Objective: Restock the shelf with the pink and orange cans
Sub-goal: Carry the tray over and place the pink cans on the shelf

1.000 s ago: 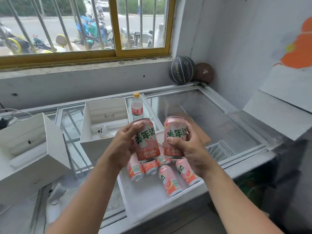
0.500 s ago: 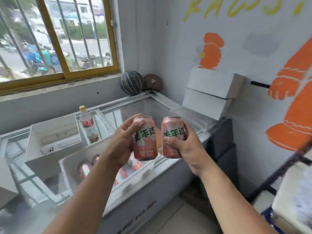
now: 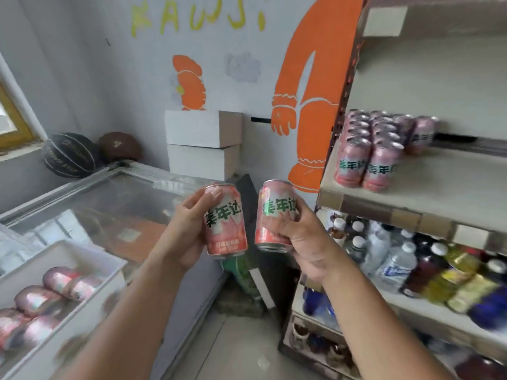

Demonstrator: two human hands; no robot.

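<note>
Head view: the left hand [image 3: 181, 239] wraps its fingers round the side of one upright pink and orange metal drink can [image 3: 226, 220]. The right hand [image 3: 299, 237] grips a second matching can [image 3: 275, 215] low on its body. Both are held in the air, just apart, off the front left corner of the pale grey shelf board [image 3: 439, 182]. A block of the same cans [image 3: 370, 157] stands at that board's left end, and more lie in a white box [image 3: 90, 259]. Each can looks rigid, smooth and probably full, so fairly weighty. A mid-body wrap suits it, as the thin walls would dent if dropped.

The view has swung right from the freezer [image 3: 115, 193], revealing the shelf [image 3: 411, 198].
</note>
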